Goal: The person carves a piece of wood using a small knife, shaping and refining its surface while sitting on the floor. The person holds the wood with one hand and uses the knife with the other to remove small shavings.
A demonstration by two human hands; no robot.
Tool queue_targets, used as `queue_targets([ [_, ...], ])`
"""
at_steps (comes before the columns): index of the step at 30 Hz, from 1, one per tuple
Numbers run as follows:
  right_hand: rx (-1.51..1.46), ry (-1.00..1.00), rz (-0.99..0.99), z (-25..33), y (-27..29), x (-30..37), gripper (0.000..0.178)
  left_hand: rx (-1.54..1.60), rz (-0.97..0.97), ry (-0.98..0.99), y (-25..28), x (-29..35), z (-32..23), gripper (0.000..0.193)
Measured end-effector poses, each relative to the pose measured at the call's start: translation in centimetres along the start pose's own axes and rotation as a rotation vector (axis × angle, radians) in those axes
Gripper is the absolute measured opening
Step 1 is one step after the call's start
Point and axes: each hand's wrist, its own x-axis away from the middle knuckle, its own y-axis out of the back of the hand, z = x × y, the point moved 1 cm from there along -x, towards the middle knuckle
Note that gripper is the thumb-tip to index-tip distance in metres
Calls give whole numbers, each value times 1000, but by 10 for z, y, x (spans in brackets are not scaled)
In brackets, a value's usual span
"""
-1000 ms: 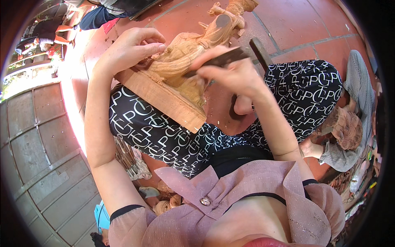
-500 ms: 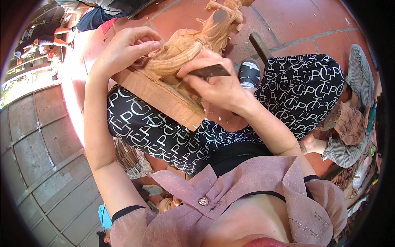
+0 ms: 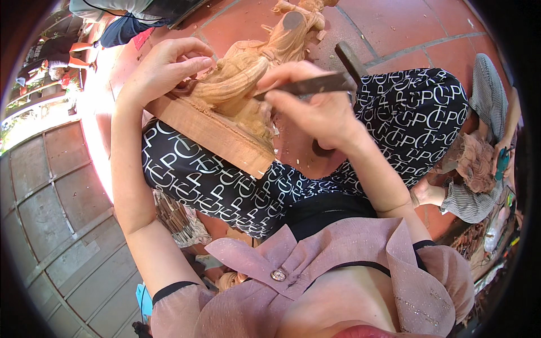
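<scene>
A carved wooden figure (image 3: 239, 79) with folded, flowing surfaces leans across my lap, its thick flat base (image 3: 211, 135) resting on my left thigh. My left hand (image 3: 177, 65) is closed over the figure's left side, thumb along the wood and fingers curled, partly out of sight behind it. In my right hand (image 3: 318, 110) is a dark flat strip-like tool (image 3: 315, 85), pinched between thumb and fingers. One end of the strip points at the carving's lower folds; the other sticks out past my knuckles. Whether its tip touches the wood I cannot tell.
Red floor tiles (image 3: 389, 28) with wood chips lie ahead. A dark wooden bar (image 3: 350, 62) stands beside my right knee. Several chisels (image 3: 174, 219) lie in a bundle by my left hip. At right, another person's hand (image 3: 504, 152) holds a green-handled tool near a reddish carving (image 3: 476, 163).
My right hand has shifted right, and the dark strip now reaches farther right past it. My left hand stays on the carving. At right, the other person's hand and green-handled tool have come into view.
</scene>
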Motion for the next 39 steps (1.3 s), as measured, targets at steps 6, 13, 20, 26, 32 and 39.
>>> queue_targets([
  [6,223,266,-70,-28,-30,-2,14,19,16,34,0,-4,1,29],
  [13,307,263,45,-32,-34,-4,9,-39,-13,63,3,-1,-8,31],
  [20,164,169,-265,36,64,-1,7,-113,-164,-35,-4,3,-5,26],
  [26,173,183,-362,70,100,25,19,-114,-384,-246,10,-6,24,25],
  [32,23,278,-279,92,89,32,21,-112,-480,-40,14,27,47,42],
  [39,-150,412,-183,85,42,10,18,-151,-448,14,-12,73,27,69],
])
